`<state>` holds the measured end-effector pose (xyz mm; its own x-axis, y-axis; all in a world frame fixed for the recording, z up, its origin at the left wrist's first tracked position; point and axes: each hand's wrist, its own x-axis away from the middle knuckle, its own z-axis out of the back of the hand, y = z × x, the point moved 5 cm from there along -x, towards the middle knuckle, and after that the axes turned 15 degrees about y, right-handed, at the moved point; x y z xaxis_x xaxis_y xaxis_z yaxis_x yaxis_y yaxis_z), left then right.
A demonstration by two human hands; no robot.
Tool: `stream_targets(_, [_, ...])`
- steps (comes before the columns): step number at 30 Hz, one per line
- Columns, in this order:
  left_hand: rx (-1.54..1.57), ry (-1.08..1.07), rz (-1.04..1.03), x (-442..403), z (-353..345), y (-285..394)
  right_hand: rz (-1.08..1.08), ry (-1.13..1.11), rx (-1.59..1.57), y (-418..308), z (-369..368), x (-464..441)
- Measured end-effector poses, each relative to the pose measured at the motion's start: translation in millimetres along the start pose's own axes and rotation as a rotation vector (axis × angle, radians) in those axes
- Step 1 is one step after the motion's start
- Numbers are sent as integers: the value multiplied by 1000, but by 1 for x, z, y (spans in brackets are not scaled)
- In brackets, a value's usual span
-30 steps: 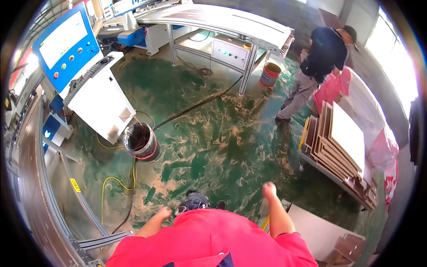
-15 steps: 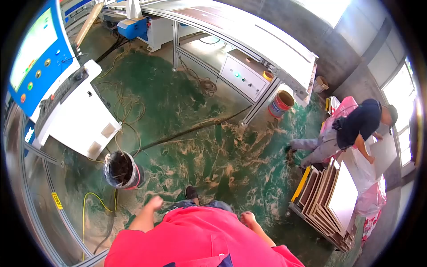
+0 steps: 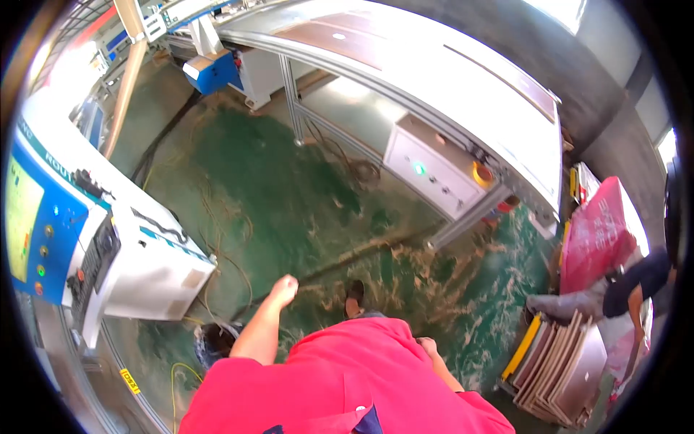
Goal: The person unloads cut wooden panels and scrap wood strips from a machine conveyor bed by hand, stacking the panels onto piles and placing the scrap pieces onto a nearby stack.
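Observation:
My left hand (image 3: 284,291) reaches forward over the green floor, its fingers curled into a loose fist with nothing showing in it. Beside my body on the right, my right hand (image 3: 428,349) hangs low with fingers curled, also with no object visible. A bucket (image 3: 215,343) with dark contents stands on the floor, partly covered by my left forearm. One dark shoe (image 3: 354,290) shows ahead of my red shirt.
A machine's control console (image 3: 155,271) stands at left. Ahead runs a long white-topped table (image 3: 434,94) with a metal frame and a control box (image 3: 434,170). Cables (image 3: 238,239) lie across the dusty floor. At right, a co-worker (image 3: 636,289) bends beside stacked boards (image 3: 557,365).
I have stepped forward, so the table and console look nearer. My left hand has swung up and forward. The co-worker and board stack have shifted toward the right edge of view.

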<state>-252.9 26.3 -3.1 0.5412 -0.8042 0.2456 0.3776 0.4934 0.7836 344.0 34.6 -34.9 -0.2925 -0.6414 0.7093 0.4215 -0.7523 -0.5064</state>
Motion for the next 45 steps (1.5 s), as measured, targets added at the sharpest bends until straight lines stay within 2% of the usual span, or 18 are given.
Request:
stream_targets(2, [-91,-234,235,-5,12,-48,-59,-55,-249,-92,-29,-45])
stream_targets(3, [-134,-203,338,-1,25,-51,-8,-71,-275,-143,-43,-69])
stream_targets(5, [129,-23,610,12,52,-53,366,-99,127,-260,-61,-102])
stream_targets(6, [144,106,610,14,61,-53,408,-129,115,-329,-69,-100])
stream_targets(7, [277,175,742,19,65,-62,362,-125,-49,-389,-78,-99])
stream_targets(9, [-168,-67,458,9,67,-86,291,-178,-236,-512,-95,-64])
stream_targets(11, [-154,-71,839,4,47,-129,377,-270,-334,-604,-122,-58])
stream_targets(16, [-24,-179,969,-166,54,-157,516,-399,-408,-774,-187,-40])
stream_targets(17, [-12,-40,926,-226,62,-151,508,-372,-430,-797,-191,-35])
stream_targets(19, [-405,-345,347,-440,109,-57,497,-327,-503,-871,-213,-47])
stream_targets(23, [-66,108,88,-689,199,159,637,-147,-594,-978,-185,-45])
stream_targets(25, [366,258,191,-780,222,233,692,40,-593,-1013,-165,-61])
stream_targets(30, [454,430,-189,-932,292,427,696,458,-538,-1075,-118,-146])
stream_targets(32, [257,632,-534,-986,312,463,608,590,-478,-1105,-113,-158])
stream_targets(34, [40,683,-473,-1016,332,503,629,679,-460,-1122,-116,-185])
stream_targets(36, [-269,817,-602,-1068,346,516,583,683,-482,-1139,-122,-198])
stream_targets(41, [-399,656,-431,-1193,365,546,387,683,-489,-1174,-131,-203])
stream_targets(45, [-498,585,-488,-1287,362,565,322,826,-535,-1161,-134,-215])
